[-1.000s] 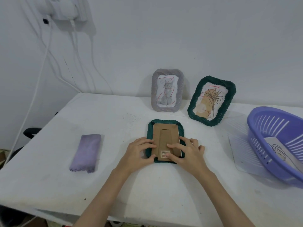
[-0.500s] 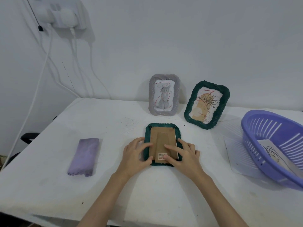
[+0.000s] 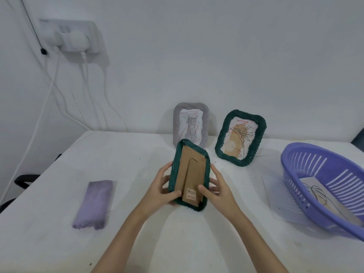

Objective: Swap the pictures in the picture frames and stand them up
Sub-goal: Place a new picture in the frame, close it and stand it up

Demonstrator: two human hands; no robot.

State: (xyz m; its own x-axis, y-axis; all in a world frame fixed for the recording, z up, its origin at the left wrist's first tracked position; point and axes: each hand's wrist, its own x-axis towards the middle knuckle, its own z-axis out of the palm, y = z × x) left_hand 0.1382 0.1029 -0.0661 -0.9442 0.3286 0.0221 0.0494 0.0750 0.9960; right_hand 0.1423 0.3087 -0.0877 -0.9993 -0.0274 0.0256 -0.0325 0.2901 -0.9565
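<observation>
**Green frame held up, back toward me**

My left hand point(image 3: 160, 191) and right hand point(image 3: 218, 189) grip the green frame point(image 3: 190, 175) by its sides, tilted above the table point(image 3: 177, 243). Left of my hands lies a folded cloth point(image 3: 94, 203); right, a purple basket point(image 3: 325, 186). Beyond, partly hidden by the held frame, a grey frame point(image 3: 190, 125) and another green frame point(image 3: 240, 137) stand against the wall.

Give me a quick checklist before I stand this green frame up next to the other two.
1. Grip: left hand and right hand both hold the green frame by its edges: ok.
2. Cardboard back seated in the frame: ok.
3. Kickstand folded out: not ok, it lies flat against the back.
4. Picture inside faces the right way: cannot tell, the front is hidden.
5. Grey frame and second green frame standing: ok.
6. Bare table left of the grey frame: ok.
</observation>
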